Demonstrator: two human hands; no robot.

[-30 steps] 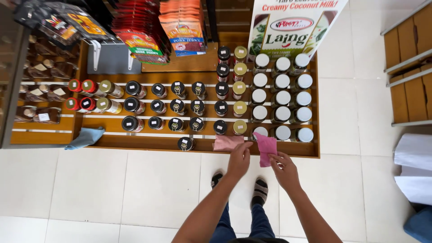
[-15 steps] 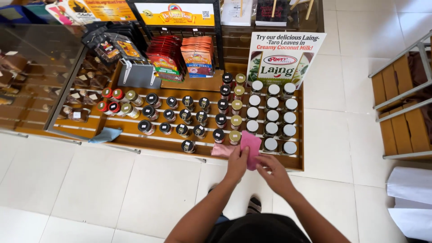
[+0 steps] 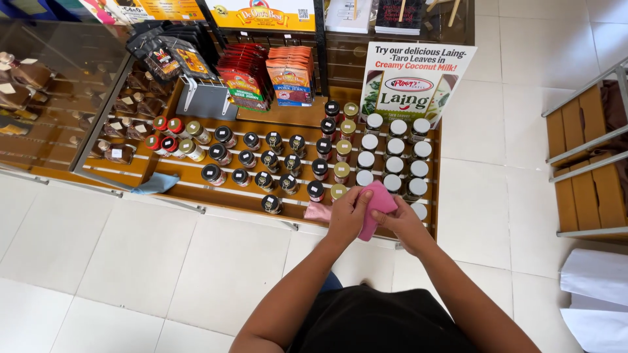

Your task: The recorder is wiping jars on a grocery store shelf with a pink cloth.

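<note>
Pink cloth [image 3: 374,208] now bunched between hands

Wooden shelf [image 3: 196,196] with rows of jars [image 3: 275,160]

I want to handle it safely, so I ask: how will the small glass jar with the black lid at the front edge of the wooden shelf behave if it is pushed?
The small black-lidded glass jar stands alone at the wooden shelf's front, so a push outward might drop it onto the white tiled floor. Being glass, it would probably break. On its side, its round shape would likely roll.
</note>
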